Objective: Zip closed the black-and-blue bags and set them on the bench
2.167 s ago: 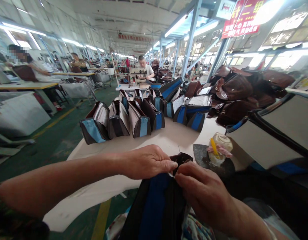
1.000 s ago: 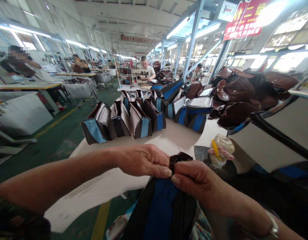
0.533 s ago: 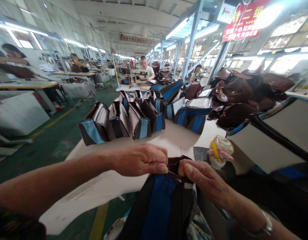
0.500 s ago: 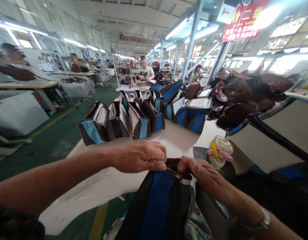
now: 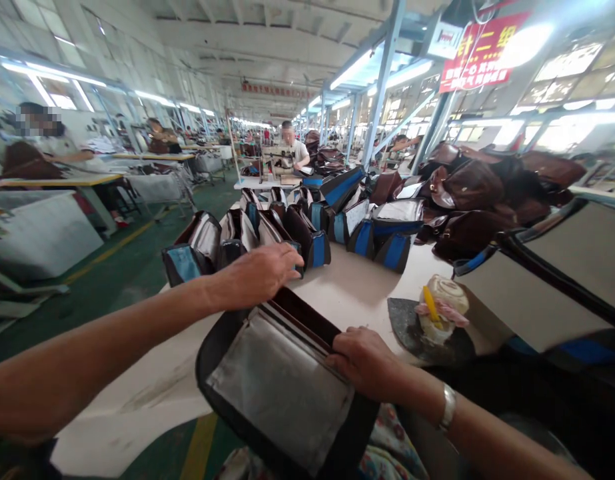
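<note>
Workshop ceiling (image 5: 267,40) and green floor (image 5: 137,287) are stretched far back, with tube lamps (image 5: 154,99) strung between. Across the foreground a pale tabletop (image 5: 360,283) is spread, its left edge bordered by the floor. Its far part is occupied by rows of standing bags (image 5: 317,250); the right side is crowded by a heap of brown bags (image 5: 467,183) and a large grey panelled piece (image 5: 577,260) edged in black. Between the standing bags and the near work, a bare strip of surface is seen — closed on the right by a dark slab (image 5: 402,323) bearing a wrapped lump (image 5: 444,293).

At the table's near edge, above flowered cloth (image 5: 394,433), the held bag (image 5: 282,387) is tilted, its silvery-grey panel framed in black and dark brown shown within its mouth. Its right upper edge is clamped by the fingers of the right hand (image 5: 364,360). The left hand (image 5: 260,273) is poised at the far corner, fingers loosely bent and slightly apart — whether the bag is touched there cannot be told.
</note>
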